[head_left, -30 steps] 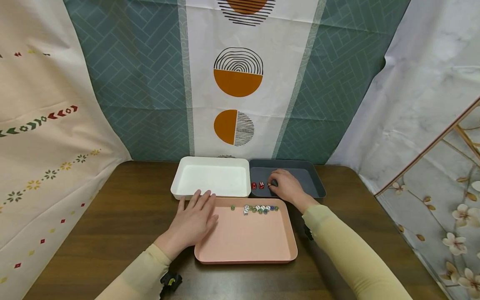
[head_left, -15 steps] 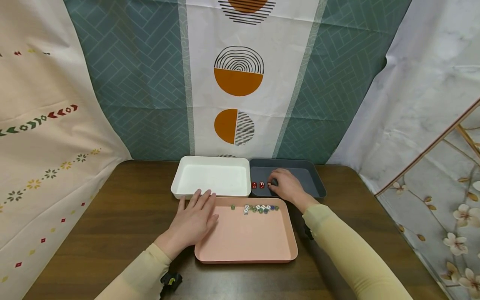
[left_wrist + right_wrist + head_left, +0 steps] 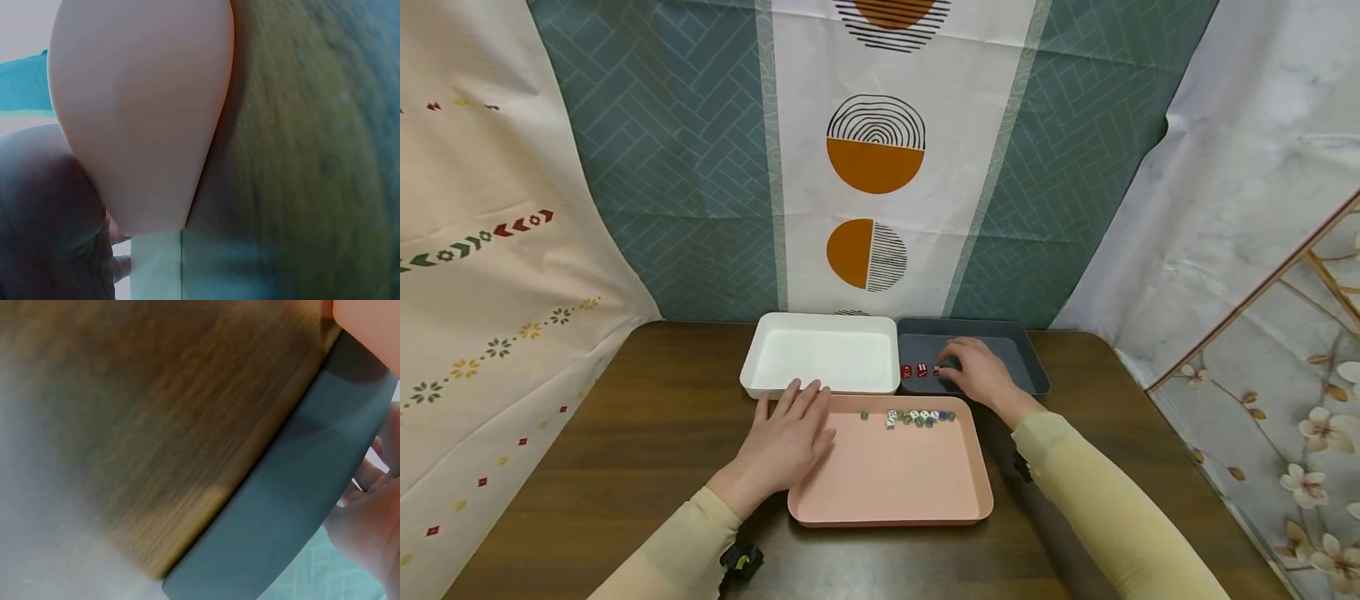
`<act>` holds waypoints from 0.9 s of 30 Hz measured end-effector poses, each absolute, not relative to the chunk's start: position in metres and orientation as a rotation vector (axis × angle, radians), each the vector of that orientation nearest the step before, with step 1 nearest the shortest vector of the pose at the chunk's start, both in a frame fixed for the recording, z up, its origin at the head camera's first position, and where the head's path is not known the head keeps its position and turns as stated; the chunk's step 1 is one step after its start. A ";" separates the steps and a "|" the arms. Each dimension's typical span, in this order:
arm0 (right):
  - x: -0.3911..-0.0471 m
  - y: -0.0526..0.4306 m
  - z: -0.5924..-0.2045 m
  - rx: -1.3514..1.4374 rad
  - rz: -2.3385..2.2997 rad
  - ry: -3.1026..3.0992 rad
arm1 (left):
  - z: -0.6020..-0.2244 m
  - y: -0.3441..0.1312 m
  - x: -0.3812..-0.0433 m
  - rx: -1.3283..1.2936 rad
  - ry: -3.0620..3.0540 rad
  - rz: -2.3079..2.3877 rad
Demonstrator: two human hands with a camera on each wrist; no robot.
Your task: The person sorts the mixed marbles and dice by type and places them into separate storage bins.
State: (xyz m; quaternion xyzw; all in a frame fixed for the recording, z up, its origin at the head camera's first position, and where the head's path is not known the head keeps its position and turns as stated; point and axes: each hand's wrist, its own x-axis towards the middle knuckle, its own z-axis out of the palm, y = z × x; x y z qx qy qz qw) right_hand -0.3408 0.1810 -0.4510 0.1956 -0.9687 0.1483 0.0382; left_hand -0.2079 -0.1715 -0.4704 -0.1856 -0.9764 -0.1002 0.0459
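Observation:
My right hand (image 3: pixel 979 375) is over the dark grey tray (image 3: pixel 1011 354) at the back right, thumb and fingers spread slightly apart. Beside its fingertips sits a red die (image 3: pixel 936 370), at the end of a row with a second red die (image 3: pixel 922 369) and a third (image 3: pixel 907 371). My left hand (image 3: pixel 784 442) lies with extended fingers over the left edge of the pink tray (image 3: pixel 891 479), fingertips near the front of the white tray (image 3: pixel 820 358). Both wrist views show tray walls and part of each hand; the dice are hidden there.
Along the pink tray's back side lie several white dice (image 3: pixel 914 415) and small green and blue pieces, with one green piece (image 3: pixel 864 415) apart at left. All trays stand on a brown wooden table (image 3: pixel 647 442). Patterned cloths hang behind and at both sides.
The fingers of my right hand have loosened and parted from the red die at the row's right end, which stays in place. My left hand has not moved.

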 end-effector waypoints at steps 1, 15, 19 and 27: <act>-0.340 0.181 -0.451 0.603 0.456 -2.964 | -0.471 -0.172 -0.208 -0.565 -2.980 -0.306; -0.321 0.185 -0.447 0.651 0.438 -2.889 | -0.471 -0.172 -0.206 -0.571 -2.980 -0.317; -0.313 0.186 -0.445 0.671 0.454 -2.878 | -0.470 -0.172 -0.206 -0.575 -2.979 -0.315; -0.300 0.187 -0.440 0.718 0.482 -2.847 | -0.469 -0.172 -0.207 -0.572 -2.980 -0.306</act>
